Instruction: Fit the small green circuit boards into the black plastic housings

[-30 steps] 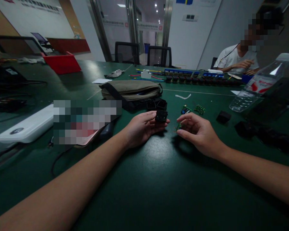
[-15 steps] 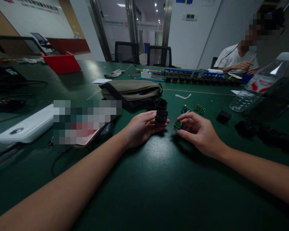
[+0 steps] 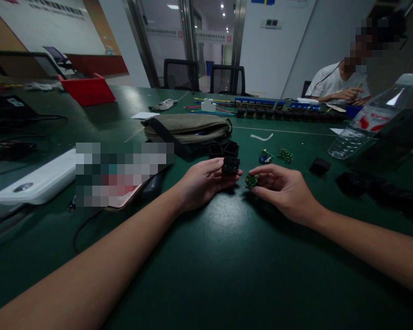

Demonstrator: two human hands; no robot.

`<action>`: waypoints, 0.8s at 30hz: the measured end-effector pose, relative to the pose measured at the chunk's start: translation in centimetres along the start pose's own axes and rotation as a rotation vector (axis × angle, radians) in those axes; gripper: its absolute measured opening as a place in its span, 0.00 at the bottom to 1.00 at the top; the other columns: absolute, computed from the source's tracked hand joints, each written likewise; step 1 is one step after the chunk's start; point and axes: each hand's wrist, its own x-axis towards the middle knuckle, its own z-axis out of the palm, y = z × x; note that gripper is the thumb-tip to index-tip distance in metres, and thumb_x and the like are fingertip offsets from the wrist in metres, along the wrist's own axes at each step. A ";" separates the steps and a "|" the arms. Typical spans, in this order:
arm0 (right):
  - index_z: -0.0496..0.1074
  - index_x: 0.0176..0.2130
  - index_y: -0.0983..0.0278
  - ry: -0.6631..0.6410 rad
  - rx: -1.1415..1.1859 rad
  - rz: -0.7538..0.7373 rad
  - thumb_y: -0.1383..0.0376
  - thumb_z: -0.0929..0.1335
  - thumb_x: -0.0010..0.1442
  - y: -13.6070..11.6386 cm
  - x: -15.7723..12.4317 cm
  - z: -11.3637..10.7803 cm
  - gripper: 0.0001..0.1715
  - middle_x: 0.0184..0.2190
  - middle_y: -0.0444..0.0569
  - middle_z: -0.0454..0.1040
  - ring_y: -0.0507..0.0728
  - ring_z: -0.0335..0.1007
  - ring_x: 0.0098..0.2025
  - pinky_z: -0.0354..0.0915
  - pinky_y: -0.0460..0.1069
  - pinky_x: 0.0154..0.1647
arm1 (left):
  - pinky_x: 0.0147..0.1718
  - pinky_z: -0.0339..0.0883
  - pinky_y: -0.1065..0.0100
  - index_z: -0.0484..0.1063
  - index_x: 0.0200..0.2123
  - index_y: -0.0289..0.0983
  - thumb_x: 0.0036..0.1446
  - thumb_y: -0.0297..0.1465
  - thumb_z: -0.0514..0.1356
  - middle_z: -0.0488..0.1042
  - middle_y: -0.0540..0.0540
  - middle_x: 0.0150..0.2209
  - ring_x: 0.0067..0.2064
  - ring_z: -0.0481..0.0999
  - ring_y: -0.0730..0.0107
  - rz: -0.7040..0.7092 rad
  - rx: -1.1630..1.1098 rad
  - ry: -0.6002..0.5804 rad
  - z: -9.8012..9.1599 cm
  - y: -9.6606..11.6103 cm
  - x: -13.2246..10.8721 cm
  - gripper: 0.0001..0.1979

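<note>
My left hand (image 3: pixel 204 183) is closed around a small black plastic housing (image 3: pixel 231 165), held above the green table between thumb and fingers. Pinched in my right hand (image 3: pixel 284 190) is a small green circuit board (image 3: pixel 251 181), just right of the housing and apart from it. Behind my right hand lie a second circuit board (image 3: pixel 265 156) with a dark blue part on it and a third board (image 3: pixel 285 155). Two open black housings (image 3: pixel 223 149) sit beyond my left fingers, by the bag strap.
A grey-brown bag (image 3: pixel 189 127) lies ahead. At left are a white power bank (image 3: pixel 37 181) and a blurred-out phone-like item (image 3: pixel 124 178). Black blocks (image 3: pixel 320 166) and a plastic bottle (image 3: pixel 371 119) stand at right. A seated person (image 3: pixel 340 87) works across the table near wired modules (image 3: pixel 261 104).
My right hand has shifted slightly left and turned the circuit board, so its pin side shows more. My left hand and the black housing have stayed put.
</note>
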 end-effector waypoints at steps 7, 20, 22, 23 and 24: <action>0.77 0.46 0.64 -0.009 -0.007 0.022 0.67 0.74 0.54 0.1 -0.1 0.0 0.18 0.35 0.48 0.80 0.52 0.76 0.32 0.71 0.46 0.30 | 0.42 0.73 0.66 0.74 0.38 0.30 0.65 0.25 0.53 0.80 0.38 0.36 0.36 0.79 0.67 0.017 0.005 -0.024 -0.2 -0.2 0.0 0.10; 0.78 0.43 0.66 0.001 -0.196 0.007 0.64 0.76 0.51 -0.2 0.0 0.0 0.17 0.28 0.45 0.75 0.49 0.67 0.25 0.64 0.45 0.25 | 0.46 0.72 0.63 0.75 0.39 0.30 0.66 0.27 0.53 0.80 0.37 0.37 0.37 0.79 0.65 0.016 0.011 -0.037 -0.3 -0.1 0.1 0.11; 0.78 0.42 0.65 -0.003 -0.201 0.004 0.63 0.76 0.51 -0.2 -0.1 -0.1 0.18 0.27 0.44 0.75 0.49 0.66 0.25 0.63 0.45 0.24 | 0.45 0.72 0.63 0.75 0.39 0.30 0.65 0.26 0.53 0.80 0.37 0.37 0.37 0.79 0.66 0.016 0.012 -0.031 -0.3 -0.1 0.1 0.11; 0.78 0.43 0.65 -0.008 -0.204 0.003 0.62 0.76 0.51 -0.2 -0.1 -0.1 0.18 0.27 0.44 0.75 0.49 0.66 0.25 0.63 0.45 0.24 | 0.45 0.72 0.63 0.75 0.38 0.30 0.65 0.26 0.53 0.80 0.37 0.37 0.38 0.79 0.66 0.015 0.013 -0.030 -0.3 -0.1 0.1 0.10; 0.78 0.43 0.65 -0.013 -0.207 0.002 0.62 0.76 0.51 -0.1 -0.1 -0.1 0.18 0.27 0.44 0.74 0.49 0.65 0.25 0.63 0.45 0.24 | 0.45 0.72 0.63 0.75 0.38 0.31 0.65 0.26 0.53 0.80 0.37 0.38 0.38 0.79 0.66 0.014 0.016 -0.028 -0.3 -0.1 0.1 0.10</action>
